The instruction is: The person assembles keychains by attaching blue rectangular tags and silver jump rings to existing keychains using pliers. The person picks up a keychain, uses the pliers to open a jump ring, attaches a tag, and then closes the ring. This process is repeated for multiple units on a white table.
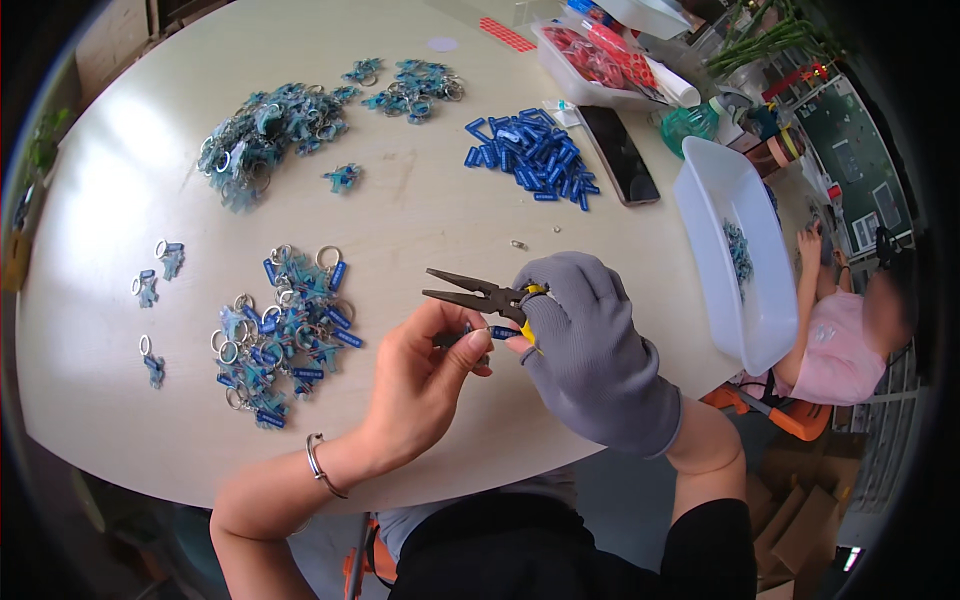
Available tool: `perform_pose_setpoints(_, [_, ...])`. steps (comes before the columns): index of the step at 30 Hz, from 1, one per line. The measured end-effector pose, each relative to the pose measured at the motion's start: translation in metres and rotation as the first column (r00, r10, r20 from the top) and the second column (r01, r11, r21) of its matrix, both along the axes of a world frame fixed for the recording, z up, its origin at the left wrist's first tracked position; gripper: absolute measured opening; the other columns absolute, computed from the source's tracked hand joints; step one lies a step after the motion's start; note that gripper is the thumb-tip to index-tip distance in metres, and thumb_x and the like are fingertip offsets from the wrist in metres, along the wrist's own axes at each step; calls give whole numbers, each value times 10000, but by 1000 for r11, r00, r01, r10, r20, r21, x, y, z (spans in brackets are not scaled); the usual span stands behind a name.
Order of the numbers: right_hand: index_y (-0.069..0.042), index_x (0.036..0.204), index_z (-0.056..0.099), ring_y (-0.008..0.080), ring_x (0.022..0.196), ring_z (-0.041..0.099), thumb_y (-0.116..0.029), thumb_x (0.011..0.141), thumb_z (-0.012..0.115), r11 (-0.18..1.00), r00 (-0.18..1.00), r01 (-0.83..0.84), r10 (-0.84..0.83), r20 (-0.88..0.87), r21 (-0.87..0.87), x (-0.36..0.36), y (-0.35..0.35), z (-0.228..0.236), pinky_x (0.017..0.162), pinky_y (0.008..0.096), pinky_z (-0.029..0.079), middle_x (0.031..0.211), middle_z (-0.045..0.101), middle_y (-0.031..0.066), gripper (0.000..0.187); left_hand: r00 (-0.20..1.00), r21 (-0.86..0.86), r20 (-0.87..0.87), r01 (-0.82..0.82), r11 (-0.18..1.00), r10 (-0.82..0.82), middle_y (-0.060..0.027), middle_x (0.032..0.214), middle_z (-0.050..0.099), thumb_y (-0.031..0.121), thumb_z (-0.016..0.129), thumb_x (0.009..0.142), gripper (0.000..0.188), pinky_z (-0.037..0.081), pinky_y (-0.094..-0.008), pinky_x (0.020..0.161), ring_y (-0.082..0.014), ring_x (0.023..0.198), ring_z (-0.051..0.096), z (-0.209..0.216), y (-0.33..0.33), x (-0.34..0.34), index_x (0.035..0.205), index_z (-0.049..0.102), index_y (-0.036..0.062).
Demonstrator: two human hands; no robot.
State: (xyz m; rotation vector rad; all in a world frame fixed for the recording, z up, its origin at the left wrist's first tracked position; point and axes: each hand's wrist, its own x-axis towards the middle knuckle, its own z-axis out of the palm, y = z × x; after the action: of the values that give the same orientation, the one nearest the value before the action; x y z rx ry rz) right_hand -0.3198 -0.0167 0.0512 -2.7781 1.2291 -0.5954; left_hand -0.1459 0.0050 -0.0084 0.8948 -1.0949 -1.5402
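My bare left hand [418,375] pinches a small keychain between thumb and fingers, mostly hidden by them. A short blue tag [504,332] shows at the pinch, lying between my two hands. Wrapped round yellow handles, my right hand [598,350] in a grey glove holds needle-nose pliers [478,294]. Their dark jaws point left, slightly parted, above my left fingers. To the left lies a pile of keychains with rings and blue tags [290,335]. Three more keychains, one of them a tagged keychain [154,368], lie apart near the table's left side.
Farther off lie a heap of teal keychains [270,135], a smaller group [415,92] and a pile of blue tags [535,155]. A phone [617,155], a white bin [710,250] and a tub of red packets [600,65] stand right. A person in pink [835,345] sits beyond.
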Motion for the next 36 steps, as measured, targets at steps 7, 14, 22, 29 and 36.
perform_pose_setpoints(7, [12, 888, 569, 296, 859, 554, -90, 782, 700, 842, 947, -67, -115, 299, 535, -7, -9, 3, 745, 388, 450, 936, 545, 135, 197, 993, -7, -112, 43, 999, -44, -1, 925, 578, 96, 610, 949, 113, 476, -225, 742, -66, 823, 535, 3, -2, 2, 998, 569, 3])
perform_pose_setpoints(14, [18, 842, 580, 264, 780, 573, -58, 739, 721, 728, 938, -15, -227, 262, 685, -8, -11, 5, 715, 347, 449, 873, 560, 125, 191, 981, 42, -160, 121, 992, -113, -9, 963, 609, 83, 637, 929, 91, 457, -225, 792, -77, 864, 546, -3, -7, 5, 976, 598, 17])
perform_pose_setpoints(22, [19, 816, 593, 322, 806, 561, -65, 700, 736, 916, 982, 19, -92, 165, 400, -7, -6, 10, 711, 400, 455, 891, 569, 143, 202, 956, -39, -204, 209, 977, -212, -70, 1016, 653, -22, 648, 885, 90, 474, -293, 900, -139, 996, 593, -5, -13, 9, 959, 607, 9])
perform_pose_setpoints(29, [12, 826, 602, 317, 800, 572, -76, 700, 733, 916, 990, 37, -88, 110, 399, -5, -9, 15, 703, 399, 461, 879, 577, 135, 202, 955, -91, -235, 166, 982, -183, -107, 977, 670, -41, 651, 875, 123, 499, -305, 894, -158, 953, 638, -1, -15, 7, 940, 565, 18])
perform_pose_setpoints(36, [15, 832, 621, 291, 752, 626, -176, 744, 746, 702, 955, 127, -277, 105, 701, -5, -16, 24, 688, 399, 495, 828, 586, 152, 245, 954, 36, -263, 159, 987, -145, -110, 942, 682, -59, 655, 865, 161, 518, -297, 865, -163, 946, 651, -2, -16, 13, 883, 529, 38])
